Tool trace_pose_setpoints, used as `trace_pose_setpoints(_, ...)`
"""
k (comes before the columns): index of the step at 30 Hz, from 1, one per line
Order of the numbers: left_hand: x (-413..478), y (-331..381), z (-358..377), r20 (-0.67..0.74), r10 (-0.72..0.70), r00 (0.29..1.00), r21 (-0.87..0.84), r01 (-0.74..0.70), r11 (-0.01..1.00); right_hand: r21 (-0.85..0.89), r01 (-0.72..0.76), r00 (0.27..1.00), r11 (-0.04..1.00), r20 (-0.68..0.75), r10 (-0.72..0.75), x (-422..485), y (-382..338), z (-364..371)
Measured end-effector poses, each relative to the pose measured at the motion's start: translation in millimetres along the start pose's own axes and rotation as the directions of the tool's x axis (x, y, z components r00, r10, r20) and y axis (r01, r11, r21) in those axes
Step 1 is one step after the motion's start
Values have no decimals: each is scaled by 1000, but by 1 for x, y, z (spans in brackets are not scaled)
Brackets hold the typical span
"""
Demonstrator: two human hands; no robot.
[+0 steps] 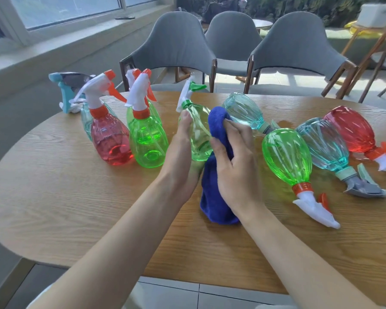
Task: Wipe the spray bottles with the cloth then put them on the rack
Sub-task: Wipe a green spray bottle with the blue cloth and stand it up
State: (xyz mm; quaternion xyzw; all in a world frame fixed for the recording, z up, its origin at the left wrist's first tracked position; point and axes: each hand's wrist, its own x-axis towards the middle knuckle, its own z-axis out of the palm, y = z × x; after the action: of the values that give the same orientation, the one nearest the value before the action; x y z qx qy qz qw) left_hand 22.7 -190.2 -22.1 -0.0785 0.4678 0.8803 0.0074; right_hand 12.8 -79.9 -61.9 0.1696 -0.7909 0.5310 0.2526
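Curling its grip round a pale green plastic spray bottle (197, 137) is the left hand (182, 159). The right hand (235, 166) pinches a blue cloth (216, 197) against it.

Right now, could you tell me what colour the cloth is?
Blue cloth, clearest in the head view.

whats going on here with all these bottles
A person is wiping spray bottles at a wooden table. The left hand holds a pale green bottle, tilted, while the right hand grips a blue cloth against its side. At the left stand several upright bottles; at the right are four lying bottles. No rack is in view.
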Motion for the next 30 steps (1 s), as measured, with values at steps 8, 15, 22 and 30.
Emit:
trace_pose_setpoints(8, 10, 5, -20, -130, 254, 958, 498, -158, 852, 597, -457, 826, 659, 9, 564, 27, -3, -20)
trace_pose_setpoints(15, 4, -2, -18, 69, 267, 961, 730, -231, 644, 773, -427, 817, 469, 107, 567, 38, -6, -32)
trace_pose_setpoints(22, 3, 6, -13, 183, 267, 946, 786, -304, 539, 668, -352, 925, 656, 139, 355, 36, -3, -32)
trace_pose_setpoints(30, 7, 14, -5, 178, 354, 918, 650, -380, 658, 556, -271, 959, 786, 83, 272, 36, -6, -30)
